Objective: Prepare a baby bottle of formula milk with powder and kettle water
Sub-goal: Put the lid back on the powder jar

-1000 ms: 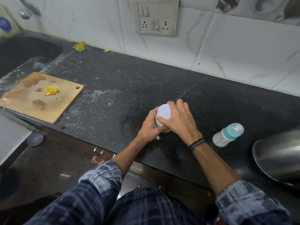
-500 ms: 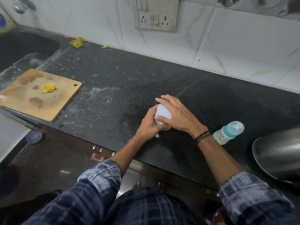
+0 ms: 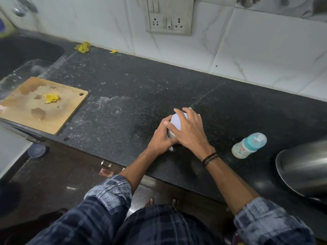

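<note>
Near the front edge of the black granite counter (image 3: 123, 89): a small round powder tin (image 3: 170, 134), topped by a pale lavender lid (image 3: 177, 121). Gripped from both sides. Left hand (image 3: 160, 139) wrapped round the tin's metal wall, thumb up beside the lid's near rim, other fingers curled behind and hidden. Right hand (image 3: 192, 133) laid over the lid from the right, fingers (image 3: 178, 110) arched across its far edge and curled down onto the rim, clasping it. Lid fully seated or partly lifted: cannot tell. Dark braided band (image 3: 210, 159) round the right wrist.

Right of the hands and apart from them: a baby bottle (image 3: 248, 145), white body with small printed marks, teal collar, clear dome cap on, apparently standing on its base. Further right, cut off by the frame edge: a steel kettle (image 3: 304, 170), near the bottle but not touching.

Well to the left: a stained wooden cutting board (image 3: 26, 110) with a crumpled yellow scrap (image 3: 51, 98) lying on it. Behind the board, a dark sink (image 3: 26, 52). Against the back wall, a yellow cloth (image 3: 83, 47). Higher up on the marbled tiles, a socket panel (image 3: 169, 15).

Below, plaid sleeves (image 3: 109, 191) pushed up the forearms.
</note>
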{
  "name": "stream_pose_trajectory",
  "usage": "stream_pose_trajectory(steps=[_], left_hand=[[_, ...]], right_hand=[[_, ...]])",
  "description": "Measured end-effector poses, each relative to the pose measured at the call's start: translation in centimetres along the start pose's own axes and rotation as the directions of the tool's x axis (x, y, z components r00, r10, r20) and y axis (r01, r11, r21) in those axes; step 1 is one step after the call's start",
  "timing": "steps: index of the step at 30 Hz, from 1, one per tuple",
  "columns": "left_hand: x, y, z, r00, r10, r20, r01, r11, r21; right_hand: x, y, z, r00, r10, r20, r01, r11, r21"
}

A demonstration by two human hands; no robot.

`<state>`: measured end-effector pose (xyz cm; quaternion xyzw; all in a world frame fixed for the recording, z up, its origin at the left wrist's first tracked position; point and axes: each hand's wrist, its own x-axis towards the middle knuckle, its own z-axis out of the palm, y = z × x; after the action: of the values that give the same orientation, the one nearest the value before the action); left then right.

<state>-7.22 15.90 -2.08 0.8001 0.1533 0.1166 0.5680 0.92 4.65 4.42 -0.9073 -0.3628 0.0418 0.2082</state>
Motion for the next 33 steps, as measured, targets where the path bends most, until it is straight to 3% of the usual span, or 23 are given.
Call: stream_pose_trajectory(steps=[3, 5, 11, 15, 21, 26, 28, 31, 33], left_hand=[[0.0, 0.0, 0.0, 1.000, -0.012, -0.009, 0.012, 1.000, -0.023], [0.1, -0.2, 0.1, 1.000, -0.014, -0.011, 0.014, 1.000, -0.027], [0.1, 0.0, 0.0, 1.000, -0.005, -0.010, 0.004, 1.000, -0.029], [0.1, 0.1, -0.1, 1.000, -0.019, 0.002, 0.019, 0.999, -0.030], [0.1, 0.0, 0.0, 1.000, -0.029, 0.003, 0.029, 0.999, -0.032], [0.1, 0.1, 0.0, 0.999, -0.039, 0.000, 0.039, 0.999, -0.030], [0.1, 0.2, -0.1, 0.999, -0.051, -0.008, 0.050, 0.998, -0.024], [0.1, 0.2, -0.1, 0.998, -0.067, -0.008, 0.067, 0.998, -0.017], [0.1, 0.3, -0.2, 0.998, -0.065, -0.003, 0.065, 0.998, -0.009]], right_hand=[[0.6, 1.2, -2.5, 0.972, -0.037, 0.232, 0.022, 0.998, 0.066], [0.6, 1.5, -3.3, 0.957, -0.018, 0.291, 0.001, 0.998, 0.059], [-0.3, -0.8, -3.0, 0.988, 0.119, 0.100, -0.100, 0.979, -0.179], [0.2, -0.9, -4.2, 0.976, 0.163, 0.146, -0.126, 0.965, -0.231], [0.2, -1.1, -4.8, 0.985, 0.040, 0.167, -0.005, 0.979, -0.204], [0.2, -1.2, -4.4, 0.983, 0.168, 0.076, -0.136, 0.939, -0.317], [0.4, -0.5, -4.9, 0.989, 0.108, 0.101, -0.073, 0.949, -0.306], [0.8, 0.2, -5.4, 0.970, -0.047, 0.240, 0.087, 0.984, -0.157], [0.7, 0.2, -5.0, 0.972, -0.056, 0.228, 0.091, 0.985, -0.146]])
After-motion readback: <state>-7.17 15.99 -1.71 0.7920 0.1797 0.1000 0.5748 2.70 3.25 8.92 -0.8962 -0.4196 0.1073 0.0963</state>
